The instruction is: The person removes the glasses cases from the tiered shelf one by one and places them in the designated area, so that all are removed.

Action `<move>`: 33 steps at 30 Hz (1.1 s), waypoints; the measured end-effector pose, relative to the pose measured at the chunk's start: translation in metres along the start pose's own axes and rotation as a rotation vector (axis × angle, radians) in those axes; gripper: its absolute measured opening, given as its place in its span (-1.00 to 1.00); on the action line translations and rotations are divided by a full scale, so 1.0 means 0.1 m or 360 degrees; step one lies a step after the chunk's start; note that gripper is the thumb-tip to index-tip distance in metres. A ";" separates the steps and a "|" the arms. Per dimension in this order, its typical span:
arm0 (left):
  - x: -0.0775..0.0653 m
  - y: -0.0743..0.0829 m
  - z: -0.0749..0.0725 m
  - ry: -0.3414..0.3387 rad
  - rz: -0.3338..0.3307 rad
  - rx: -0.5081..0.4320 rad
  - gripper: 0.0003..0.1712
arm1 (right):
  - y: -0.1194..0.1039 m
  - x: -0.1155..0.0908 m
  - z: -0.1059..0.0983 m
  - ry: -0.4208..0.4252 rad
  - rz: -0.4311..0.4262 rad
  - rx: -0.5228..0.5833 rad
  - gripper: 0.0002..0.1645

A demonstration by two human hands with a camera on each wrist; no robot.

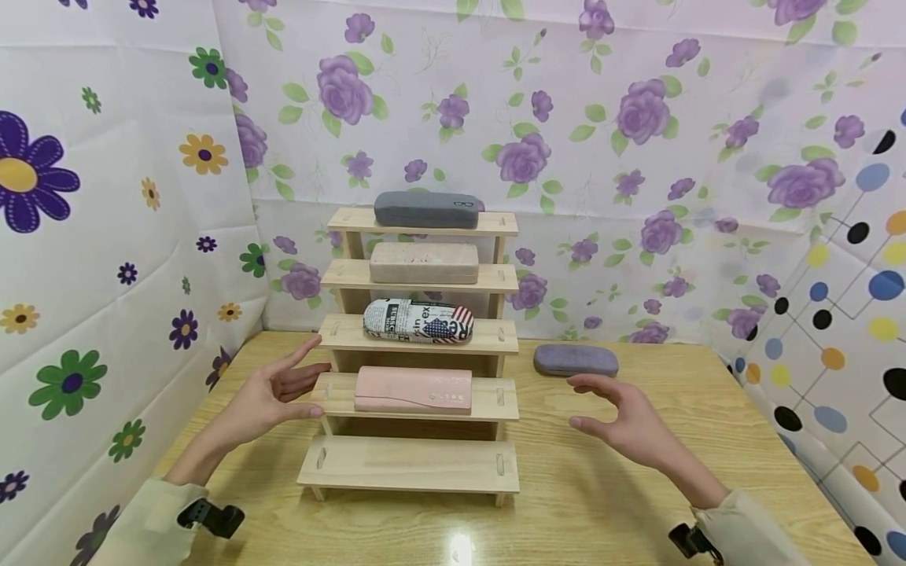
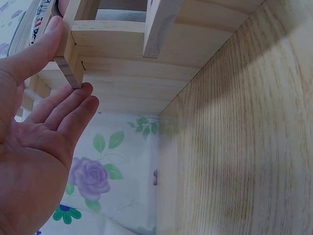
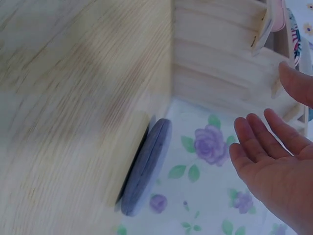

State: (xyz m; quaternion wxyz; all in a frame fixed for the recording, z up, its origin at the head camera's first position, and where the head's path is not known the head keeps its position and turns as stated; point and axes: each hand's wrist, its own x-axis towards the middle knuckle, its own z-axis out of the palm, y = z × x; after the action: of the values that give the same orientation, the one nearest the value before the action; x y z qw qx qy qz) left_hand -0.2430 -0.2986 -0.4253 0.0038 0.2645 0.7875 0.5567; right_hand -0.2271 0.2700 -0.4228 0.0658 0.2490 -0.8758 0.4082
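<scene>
The left hand (image 1: 265, 397), left of centre in the frame, wraps nothing: its grip is loose, the thumb resting at the left end of the second shelf from the bottom, the other fingers lightly bent beside the stand. The right hand (image 1: 633, 420), right of centre, hangs above the tabletop (image 1: 552, 503) with thumb and fingers parted and nothing between them. Between the hands, mid-frame, stands the five-step wooden stand (image 1: 406, 464), its lowest shelf bare; upward come a pink glasses case (image 1: 414, 389), a newsprint-patterned case (image 1: 418, 321), a beige case (image 1: 425, 263) and, on top, a blue-grey case (image 1: 426, 210). A purple-grey case (image 1: 576, 360) lies right of the stand, beyond the right fingertips and apart from them. A one-sided push from the left thumb could probably skew the stand, since the right hand braces nothing; a jolt might slide cases off the lipless shelves, the rounded newsprint one most easily. A careless right-hand sweep could knock the purple-grey case.
</scene>
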 end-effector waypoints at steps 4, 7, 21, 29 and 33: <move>0.00 0.00 0.00 -0.0001 0.0004 0.0004 0.24 | -0.10 0.02 0.05 0.0003 -0.0008 0.0030 -0.37; 0.00 0.00 0.00 0.0002 0.0006 0.0014 0.24 | -0.18 0.05 0.10 -0.0002 -0.0006 0.0050 -0.35; 0.01 -0.01 0.00 0.0004 -0.0010 -0.0010 0.25 | -0.51 0.25 0.38 -0.0017 -0.0077 0.0083 -0.29; 0.01 0.00 0.00 0.0000 -0.0032 -0.0016 0.25 | -0.67 0.41 0.56 -0.0073 -0.0117 0.0038 -0.24; 0.00 0.00 -0.01 0.0000 -0.0029 -0.0016 0.25 | -0.72 0.51 0.64 -0.0102 -0.0149 0.0013 -0.24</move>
State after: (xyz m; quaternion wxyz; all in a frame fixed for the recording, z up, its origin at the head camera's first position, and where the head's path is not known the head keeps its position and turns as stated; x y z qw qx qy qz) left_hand -0.2433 -0.2989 -0.4248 0.0102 0.2571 0.7871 0.5606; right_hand -0.2300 0.1633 -0.3998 0.0557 0.3027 -0.8633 0.4000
